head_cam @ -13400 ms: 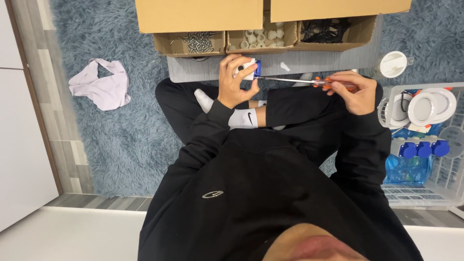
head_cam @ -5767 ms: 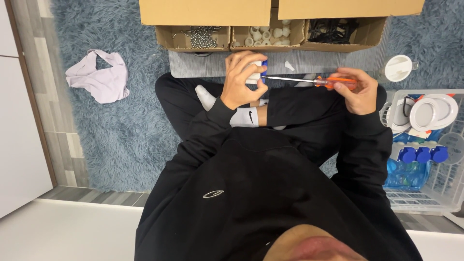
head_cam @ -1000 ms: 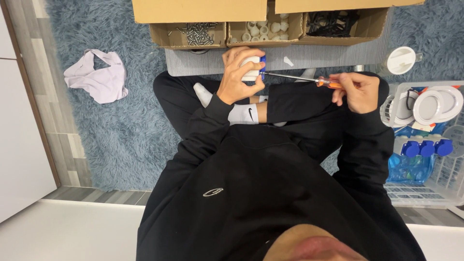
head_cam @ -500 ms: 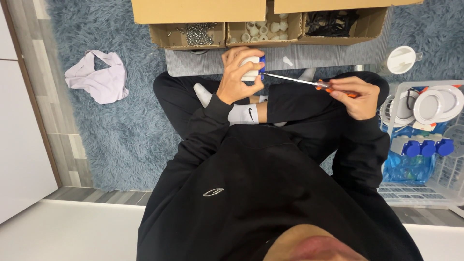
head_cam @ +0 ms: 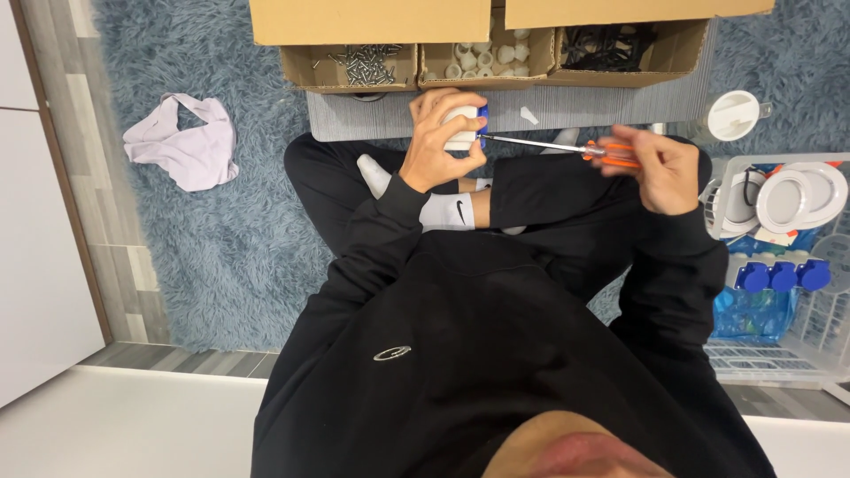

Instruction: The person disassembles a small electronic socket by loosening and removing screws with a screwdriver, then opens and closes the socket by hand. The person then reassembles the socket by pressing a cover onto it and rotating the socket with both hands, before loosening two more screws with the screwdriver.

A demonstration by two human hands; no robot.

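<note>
The left hand [head_cam: 440, 146] wraps around a small white round part with a blue fitting [head_cam: 464, 127], holding it above the crossed legs, just in front of the grey mat [head_cam: 611, 104]. The right hand [head_cam: 660, 168] closes firmly on the orange handle of a screwdriver [head_cam: 567, 148]; its thin shaft runs level to the left and the tip meets the blue fitting at the side of the part. The right hand appears motion-blurred, which suggests that the tool is turning. The main risk is tip slip: the part is unsupported in mid-air, so any side load on the long shaft can drive the tip off the fastener and into the left fingers [head_cam: 467, 150], which lie just beside the contact point. A tilted shaft can also strip the fastener head. A loosened screw can drop into the shaggy blue carpet [head_cam: 221, 239], where it is hard to find; the exact fastener is too small to see. Behind the mat, an open cardboard box holds three compartments: screws [head_cam: 363, 64], white caps [head_cam: 482, 60] and black parts [head_cam: 611, 49]. To the right, a wire basket [head_cam: 819, 341] holds white round fixtures [head_cam: 801, 195] and blue-capped items [head_cam: 784, 276]. A pale cloth [head_cam: 181, 150] lies well apart on the left.
</note>
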